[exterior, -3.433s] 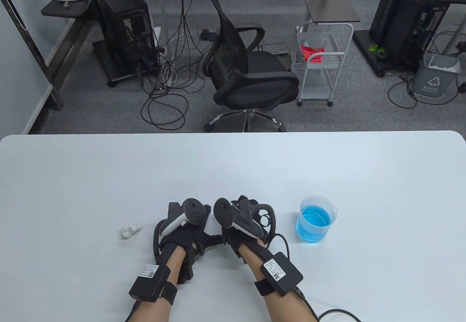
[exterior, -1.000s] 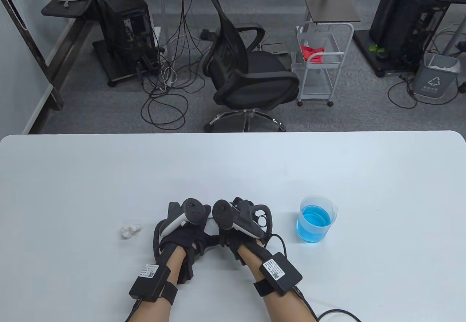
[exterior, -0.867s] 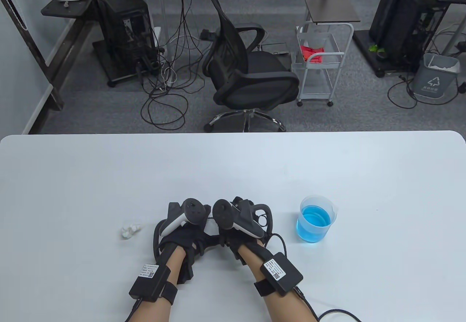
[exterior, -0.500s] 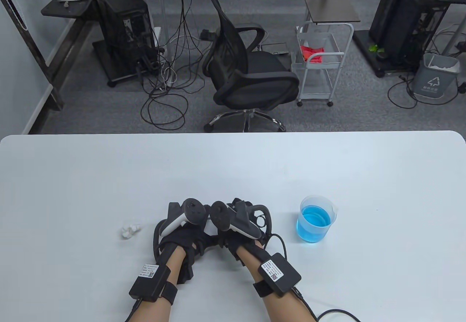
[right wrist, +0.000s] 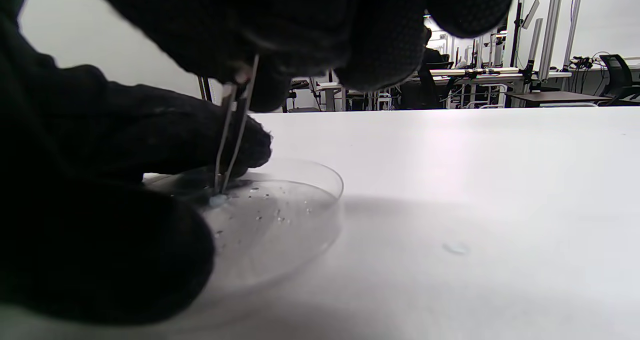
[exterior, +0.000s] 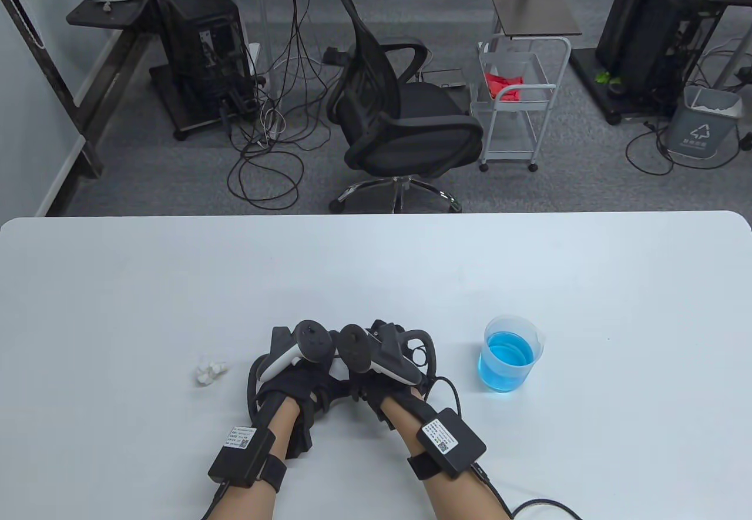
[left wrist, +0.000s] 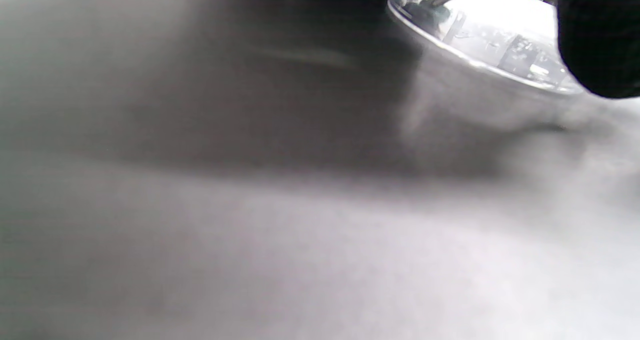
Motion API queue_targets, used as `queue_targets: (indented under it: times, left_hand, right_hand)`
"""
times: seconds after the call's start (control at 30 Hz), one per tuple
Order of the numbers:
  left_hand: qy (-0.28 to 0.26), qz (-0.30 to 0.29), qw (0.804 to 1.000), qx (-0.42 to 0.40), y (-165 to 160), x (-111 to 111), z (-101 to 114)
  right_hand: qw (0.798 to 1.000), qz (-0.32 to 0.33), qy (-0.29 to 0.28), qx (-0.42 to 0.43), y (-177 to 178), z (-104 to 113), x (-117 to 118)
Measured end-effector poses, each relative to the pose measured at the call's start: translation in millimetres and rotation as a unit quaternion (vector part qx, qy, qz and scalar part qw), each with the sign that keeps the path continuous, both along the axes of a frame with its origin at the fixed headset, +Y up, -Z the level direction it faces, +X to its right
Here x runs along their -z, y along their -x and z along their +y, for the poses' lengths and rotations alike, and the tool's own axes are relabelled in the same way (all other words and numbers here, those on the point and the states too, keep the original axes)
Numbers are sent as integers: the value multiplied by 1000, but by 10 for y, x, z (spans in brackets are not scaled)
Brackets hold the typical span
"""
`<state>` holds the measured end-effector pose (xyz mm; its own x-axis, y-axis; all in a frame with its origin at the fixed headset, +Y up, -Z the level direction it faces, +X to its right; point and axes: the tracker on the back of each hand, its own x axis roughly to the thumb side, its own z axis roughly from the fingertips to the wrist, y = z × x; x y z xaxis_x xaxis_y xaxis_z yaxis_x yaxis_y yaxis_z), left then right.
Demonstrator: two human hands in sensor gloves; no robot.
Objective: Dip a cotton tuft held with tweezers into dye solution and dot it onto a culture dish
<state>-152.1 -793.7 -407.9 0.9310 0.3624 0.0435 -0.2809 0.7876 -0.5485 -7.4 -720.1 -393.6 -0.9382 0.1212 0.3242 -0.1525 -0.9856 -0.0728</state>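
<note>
Even overhead light in the table view; both wrist views are murky, backlit and partly soft.

The table view is bright and sharp, with the white tabletop (exterior: 376,273) evenly lit, only faint shadows beneath the hands, and straight lines bowing towards the frame edges. The left wrist view is almost wholly blurred grey, a broad dark shadow across its upper half, and glare blows out the clear culture dish (left wrist: 500,55) at the top right. In the right wrist view the gloved fingers (right wrist: 125,130) are black silhouettes against a bright background, and a soft shadow lies on the tabletop beside the dish.
</note>
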Motion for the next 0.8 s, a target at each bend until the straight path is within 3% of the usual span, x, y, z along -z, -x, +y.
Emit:
queue_targets:
  times: [0.8]
  left_hand:
    - [0, 1, 1000, -1, 0, -3, 0]
  right_hand:
    - [1000, 19, 9, -2, 17, 8, -20]
